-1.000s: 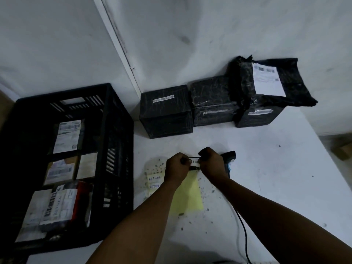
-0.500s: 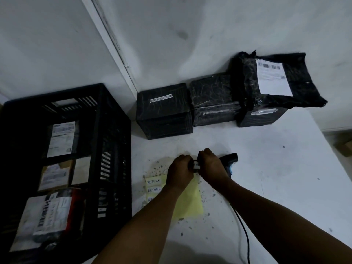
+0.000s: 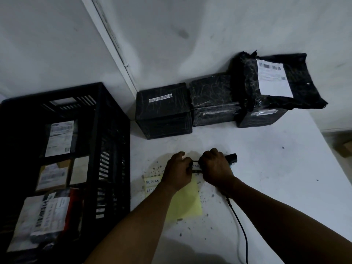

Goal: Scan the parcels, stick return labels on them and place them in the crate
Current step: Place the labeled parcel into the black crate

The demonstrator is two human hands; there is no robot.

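Above the yellow label sheet point(image 3: 185, 204), left hand point(image 3: 178, 171) and right hand point(image 3: 216, 166) still pinch one return label point(image 3: 195, 165) — now lower, freed — ready for a parcel point(image 3: 163, 109).

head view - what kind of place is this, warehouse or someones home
Likely a parcel returns or packing station: black wrapped parcels with barcodes line the wall, a crate holds labelled packages, and handwritten RETURN labels lie beside a corded scanner.
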